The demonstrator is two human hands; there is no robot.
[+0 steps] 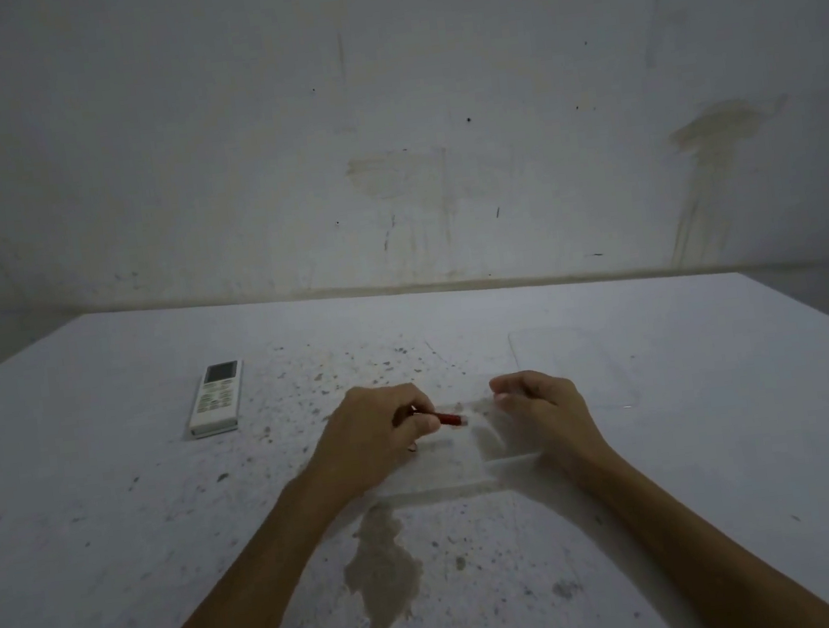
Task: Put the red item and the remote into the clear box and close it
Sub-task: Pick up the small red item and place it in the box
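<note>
While the left hand (379, 431) pinches the red item (447, 419) over the clear box (463, 463) and the right hand (541, 405) grips its rim, the remote (216, 399) waits at 10 o'clock on the desk (113, 503), and a sloppy drop could bounce that thing right out.

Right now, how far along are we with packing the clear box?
Nothing is packed yet. The left hand holds the red item over the open clear box, while the right hand rests at the box's right edge. The remote lies untouched on the table. The lid is off, behind the right hand. Left: remote in, lid on.
</note>
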